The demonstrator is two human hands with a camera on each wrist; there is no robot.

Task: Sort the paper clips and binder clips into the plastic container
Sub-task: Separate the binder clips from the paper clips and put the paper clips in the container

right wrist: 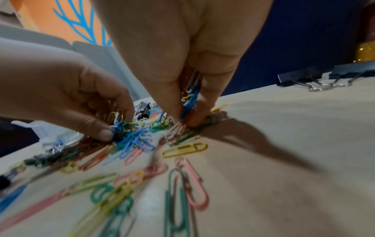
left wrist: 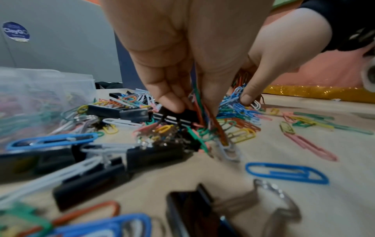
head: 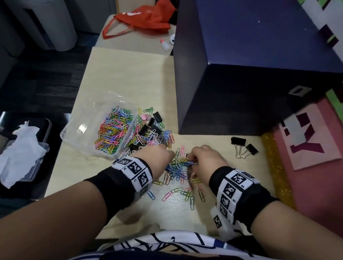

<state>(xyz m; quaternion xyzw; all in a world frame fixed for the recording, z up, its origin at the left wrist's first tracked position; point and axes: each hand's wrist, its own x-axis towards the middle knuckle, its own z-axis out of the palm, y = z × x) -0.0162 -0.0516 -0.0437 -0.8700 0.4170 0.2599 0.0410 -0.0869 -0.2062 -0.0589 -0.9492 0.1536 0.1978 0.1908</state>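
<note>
A clear plastic container point(head: 72, 129) lies on the desk, half full of coloured paper clips point(head: 113, 131). More coloured paper clips point(head: 177, 169) are strewn in front of it, mixed with black binder clips point(head: 151, 127). My left hand point(head: 161, 158) pinches a bunch of paper clips point(left wrist: 201, 112) at the pile. My right hand point(head: 203, 158) grips another bunch of clips point(right wrist: 190, 97), fingertips down on the desk. Two binder clips point(head: 244, 146) lie apart at the right.
A big dark blue box point(head: 254, 57) stands behind the pile. A red bag point(head: 144, 19) lies at the far end of the desk. A second container with crumpled tissue point(head: 18, 154) sits left of the desk. A gold glitter strip point(head: 276, 173) borders the desk's right edge.
</note>
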